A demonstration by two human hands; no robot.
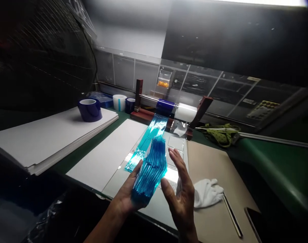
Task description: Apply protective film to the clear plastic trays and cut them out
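A thick stack of shiny blue film strips (152, 165) rests in my left hand (127, 192), whose thumb lies along its left side and whose other fingers are hidden beneath it. Just right of the stack, my right hand (180, 192) is held up, thumb and fingers apart and nothing in them. Behind the stack, a band of blue film (154, 126) runs down from a dark blue roll (165, 107) on a metal rod. Beside that roll hangs a white roll (185, 112) with a clear film end.
Left, a blue tape roll (90, 110) sits on a stack of white sheets (55, 130). White and dark rolls (120, 102) stand behind. A white glove (208, 193), a slim stick (232, 214) and a phone-like dark object (254, 219) lie right, below a green pouch (221, 133).
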